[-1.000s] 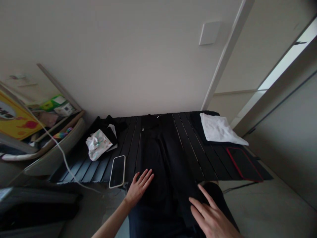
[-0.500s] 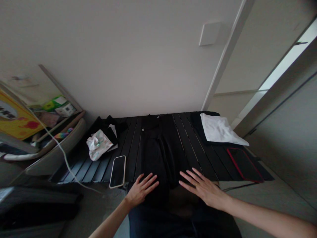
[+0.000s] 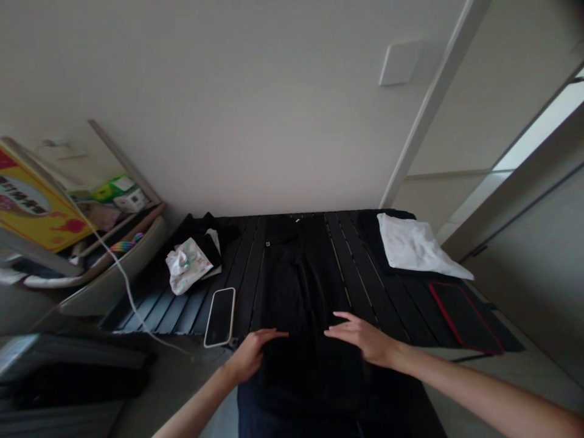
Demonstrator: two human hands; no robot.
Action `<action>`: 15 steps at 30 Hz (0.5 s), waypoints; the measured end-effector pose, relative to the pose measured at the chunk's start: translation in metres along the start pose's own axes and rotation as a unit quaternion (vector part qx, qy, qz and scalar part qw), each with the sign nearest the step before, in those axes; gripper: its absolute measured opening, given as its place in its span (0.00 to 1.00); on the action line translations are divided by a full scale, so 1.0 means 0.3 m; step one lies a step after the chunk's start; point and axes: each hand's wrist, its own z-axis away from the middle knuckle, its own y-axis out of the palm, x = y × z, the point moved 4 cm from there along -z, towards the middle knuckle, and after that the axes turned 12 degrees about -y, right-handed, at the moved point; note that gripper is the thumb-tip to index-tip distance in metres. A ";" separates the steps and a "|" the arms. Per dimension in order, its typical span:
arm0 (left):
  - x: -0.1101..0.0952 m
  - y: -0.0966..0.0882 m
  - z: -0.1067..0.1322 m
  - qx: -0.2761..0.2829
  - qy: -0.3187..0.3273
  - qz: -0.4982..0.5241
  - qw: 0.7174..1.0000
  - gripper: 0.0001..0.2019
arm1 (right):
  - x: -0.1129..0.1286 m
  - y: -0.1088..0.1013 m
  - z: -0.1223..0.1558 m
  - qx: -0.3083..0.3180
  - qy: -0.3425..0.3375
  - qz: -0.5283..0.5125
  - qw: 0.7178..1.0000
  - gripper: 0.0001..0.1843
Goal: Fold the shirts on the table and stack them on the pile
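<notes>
Black trousers [image 3: 285, 286] lie lengthwise on a dark slatted table [image 3: 365, 286], waistband toward the wall and leg ends at the near edge, over my lap. My left hand [image 3: 255, 350] is at the left side of the leg ends, its fingers together and pointing inward on the cloth, thumb hidden. Across from it, my right hand [image 3: 360, 337] closes on the right side, one finger a little apart from the others. The dark cloth between the hands blends with my dark clothing.
Left of the trousers lie a phone [image 3: 219, 317] and a white patterned packet [image 3: 187, 266] beside dark cloth. A folded white garment [image 3: 413, 243] rests on dark fabric at the right, near a red-edged tablet [image 3: 465, 316]. A white cable [image 3: 130, 292] hangs at the left.
Both hands were spread flat with fingers apart; now their fingers are drawn together at the trouser sides. Dark cloth now fills the gap between them. The view has shifted slightly.
</notes>
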 end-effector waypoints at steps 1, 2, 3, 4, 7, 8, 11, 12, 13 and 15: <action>-0.027 -0.018 0.011 0.003 -0.025 0.062 0.998 0.21 | 0.015 -0.033 -0.006 -0.025 0.043 -0.060 0.997 0.20; -0.056 -0.033 0.021 0.013 -0.041 0.120 0.992 0.20 | 0.029 -0.064 -0.008 -0.054 0.081 -0.113 0.989 0.18; -0.083 -0.044 0.030 0.029 -0.051 0.168 0.984 0.19 | 0.040 -0.090 -0.006 -0.084 0.113 -0.157 0.978 0.18; -0.106 -0.052 0.034 0.041 -0.055 0.206 0.976 0.19 | 0.045 -0.110 -0.002 -0.113 0.138 -0.192 0.965 0.18; -0.112 -0.070 0.004 0.002 -0.068 0.281 0.957 0.20 | 0.000 -0.127 0.020 -0.189 0.198 -0.226 0.935 0.17; -0.092 -0.073 -0.020 -0.035 -0.077 0.298 0.951 0.20 | -0.037 -0.119 0.030 -0.211 0.229 -0.212 0.927 0.17; 0.000 -0.058 -0.110 -0.128 -0.119 0.304 0.936 0.24 | -0.168 -0.064 0.058 -0.225 0.346 -0.123 0.903 0.23; 0.027 -0.047 -0.139 -0.147 -0.131 0.288 0.937 0.26 | -0.204 -0.043 0.060 -0.216 0.374 -0.086 0.898 0.26; 0.049 -0.037 -0.164 -0.165 -0.140 0.263 0.940 0.28 | -0.233 -0.025 0.058 -0.204 0.392 -0.048 0.896 0.28; 0.069 -0.023 -0.195 -0.207 -0.153 0.207 0.944 0.32 | -0.265 -0.006 0.043 -0.192 0.403 0.027 0.895 0.28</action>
